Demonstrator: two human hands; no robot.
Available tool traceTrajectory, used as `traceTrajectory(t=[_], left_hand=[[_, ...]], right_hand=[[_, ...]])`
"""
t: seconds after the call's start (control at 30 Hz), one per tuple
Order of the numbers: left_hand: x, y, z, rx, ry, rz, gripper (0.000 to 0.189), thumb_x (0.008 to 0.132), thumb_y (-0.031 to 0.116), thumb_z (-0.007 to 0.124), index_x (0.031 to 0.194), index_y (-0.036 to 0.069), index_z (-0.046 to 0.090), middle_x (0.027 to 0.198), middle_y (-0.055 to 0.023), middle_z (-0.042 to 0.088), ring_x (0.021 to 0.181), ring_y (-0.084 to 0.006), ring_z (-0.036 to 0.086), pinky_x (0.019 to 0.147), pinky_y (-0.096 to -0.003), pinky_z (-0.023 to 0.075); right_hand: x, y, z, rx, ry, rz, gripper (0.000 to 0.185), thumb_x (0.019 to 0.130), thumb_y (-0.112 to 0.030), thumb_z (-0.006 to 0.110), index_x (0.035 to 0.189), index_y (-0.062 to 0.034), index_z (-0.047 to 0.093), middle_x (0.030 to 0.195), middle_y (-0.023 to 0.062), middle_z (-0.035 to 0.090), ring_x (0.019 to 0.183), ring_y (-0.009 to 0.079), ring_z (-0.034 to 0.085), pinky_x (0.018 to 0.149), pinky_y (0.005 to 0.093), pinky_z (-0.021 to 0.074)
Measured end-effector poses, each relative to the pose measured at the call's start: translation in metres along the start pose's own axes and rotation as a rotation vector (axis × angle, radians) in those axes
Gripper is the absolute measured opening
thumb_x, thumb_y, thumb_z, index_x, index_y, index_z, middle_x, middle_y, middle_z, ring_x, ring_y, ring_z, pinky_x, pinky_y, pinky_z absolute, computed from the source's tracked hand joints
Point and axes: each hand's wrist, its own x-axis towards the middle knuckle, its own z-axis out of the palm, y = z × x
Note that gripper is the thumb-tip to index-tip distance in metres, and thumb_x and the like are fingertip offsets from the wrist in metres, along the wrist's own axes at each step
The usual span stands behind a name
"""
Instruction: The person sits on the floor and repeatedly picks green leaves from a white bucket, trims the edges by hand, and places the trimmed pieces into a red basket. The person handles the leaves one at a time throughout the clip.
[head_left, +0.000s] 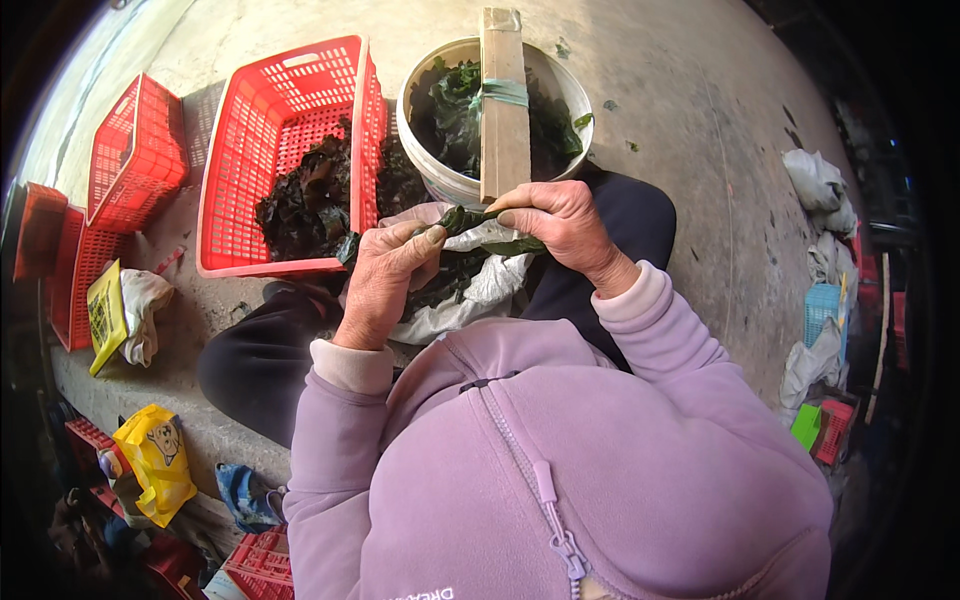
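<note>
Between my two hands a dark green strip of seaweed (463, 219) is stretched over my lap. My left hand (391, 268) pinches one end between thumb and fingers. The other end is pinched by my right hand (564, 226), just below a wooden board (504, 142). That board lies across a white bucket (421, 154) and has green twine tied around it. Green seaweed (450, 112) fills much of the bucket. Left of it, a red plastic basket (244, 161) holds a heap of darker brown seaweed (311, 199). A white woven sack (487, 289) with seaweed scraps covers my lap.
More red crates (139, 154) stand at the far left, near a yellow printed card (107, 315) and a white cloth (144, 315). A yellow bag (157, 465) sits at lower left. Sacks (817, 187) and a blue basket (823, 311) line the right side. Seaweed bits dot the concrete floor (690, 150).
</note>
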Motion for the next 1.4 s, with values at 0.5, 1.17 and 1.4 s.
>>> traceTrajectory(t=[0.5,1.17,1.4], left_hand=[[0.036,0.008,0.01,0.094,-0.197,0.126,0.056,0.085,0.033,0.063,0.128,0.001,0.048,0.122,-0.0127,0.054,0.112,-0.0178,0.051,0.092,-0.0285,0.0397],[0.218,0.019,-0.017,0.386,0.027,0.116,0.011,0.088,0.012,0.06,0.092,0.002,0.059,0.064,0.0033,0.051,0.05,-0.0029,0.044,0.044,-0.0174,0.0359],[0.261,-0.031,-0.021,1.184,0.407,0.421,0.015,0.081,0.014,0.062,0.089,0.001,0.062,0.082,-0.0193,0.064,0.077,-0.0345,0.063,0.067,-0.0391,0.0484]], right_hand=[[0.014,-0.019,-0.025,-0.066,-0.068,-0.019,0.01,0.08,-0.003,0.066,0.087,0.0021,0.069,0.074,0.0057,0.068,0.068,0.0059,0.057,0.064,0.0214,0.0474],[0.149,0.064,-0.099,-0.116,0.154,0.094,0.013,0.077,-0.01,0.066,0.074,0.0023,0.065,0.06,0.003,0.06,0.055,0.0072,0.052,0.054,0.0245,0.0439],[0.18,0.113,-0.089,-0.431,0.375,0.137,0.019,0.071,-0.016,0.067,0.065,0.0013,0.063,0.06,0.015,0.061,0.056,0.0232,0.061,0.062,0.034,0.0498]])
